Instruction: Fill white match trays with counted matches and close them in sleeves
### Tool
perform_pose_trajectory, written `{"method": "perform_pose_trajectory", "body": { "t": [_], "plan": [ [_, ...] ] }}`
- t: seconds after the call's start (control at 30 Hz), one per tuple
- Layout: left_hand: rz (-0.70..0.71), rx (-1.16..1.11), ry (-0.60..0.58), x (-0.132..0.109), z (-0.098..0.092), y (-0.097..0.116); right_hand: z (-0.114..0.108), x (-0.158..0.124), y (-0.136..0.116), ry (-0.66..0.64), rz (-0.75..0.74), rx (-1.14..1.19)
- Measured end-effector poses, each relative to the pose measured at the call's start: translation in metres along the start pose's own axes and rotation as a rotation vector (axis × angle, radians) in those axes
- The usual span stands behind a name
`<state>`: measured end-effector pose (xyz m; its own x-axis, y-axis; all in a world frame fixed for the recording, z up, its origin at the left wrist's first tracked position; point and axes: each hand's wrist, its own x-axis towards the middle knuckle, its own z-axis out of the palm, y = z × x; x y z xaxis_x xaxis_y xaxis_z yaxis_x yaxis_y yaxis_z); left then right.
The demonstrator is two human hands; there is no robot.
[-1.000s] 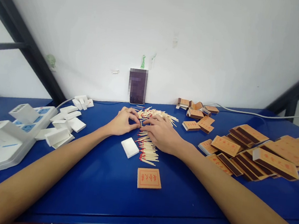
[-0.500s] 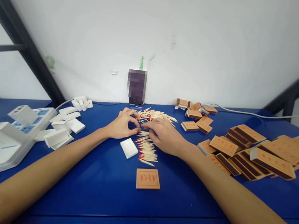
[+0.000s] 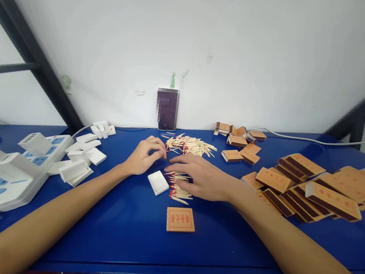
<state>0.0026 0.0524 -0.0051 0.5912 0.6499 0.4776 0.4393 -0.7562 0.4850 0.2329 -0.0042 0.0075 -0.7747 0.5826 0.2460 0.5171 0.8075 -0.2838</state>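
The blue tabletop [image 3: 114,239] bears red-tipped wooden matches [image 3: 201,147] heaped at twelve o'clock, piled tan cardboard matchboxes [image 3: 333,199] at three, a lone tan matchbox [image 3: 180,219] at six, white cardboard trays [image 3: 96,156] between nine and ten.

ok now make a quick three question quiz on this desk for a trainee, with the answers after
1. True or false: the right hand is over the row of matches.
2. Which is the lone orange matchbox, lying flat in front of the person, nearest to?
a) the row of matches
b) the loose match pile
c) the power strip
3. Fill the gap: the match heads in the row are coloured ____.

Key: 1 true; 2 a; 3 red.
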Motion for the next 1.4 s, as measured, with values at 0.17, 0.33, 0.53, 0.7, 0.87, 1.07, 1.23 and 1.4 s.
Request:
{"method": "perform_pose_trajectory", "body": {
  "t": [0.17,0.33,0.53,0.7,0.87,1.07,1.23,1.4],
  "plan": [
    [0.027,0.03,0.098,-0.006,-0.005,0.005,0.001,-0.002,0.004,-0.023,0.02,-0.072],
    [0.041,0.087,0.086,-0.014,-0.009,0.015,0.003,-0.002,0.005,0.019,0.009,-0.064],
    [0.123,0.217,-0.046,-0.019,-0.011,0.024,0.001,-0.002,0.001,-0.012,0.015,-0.015],
    [0.183,0.253,-0.16,-0.021,-0.012,0.031,-0.006,-0.006,-0.001,-0.066,0.064,0.08],
    [0.158,0.264,-0.153,-0.028,-0.016,0.036,-0.003,-0.008,-0.001,-0.102,0.089,0.065],
    [0.086,0.348,-0.407,-0.025,-0.024,0.04,-0.002,-0.005,0.002,-0.052,0.077,0.083],
    [0.005,0.327,-0.516,-0.023,-0.028,0.046,-0.001,-0.001,0.009,-0.043,0.115,0.135],
    [-0.044,0.227,-0.55,-0.023,-0.032,0.048,0.004,0.002,0.016,-0.012,0.139,0.158]
  ]
}}
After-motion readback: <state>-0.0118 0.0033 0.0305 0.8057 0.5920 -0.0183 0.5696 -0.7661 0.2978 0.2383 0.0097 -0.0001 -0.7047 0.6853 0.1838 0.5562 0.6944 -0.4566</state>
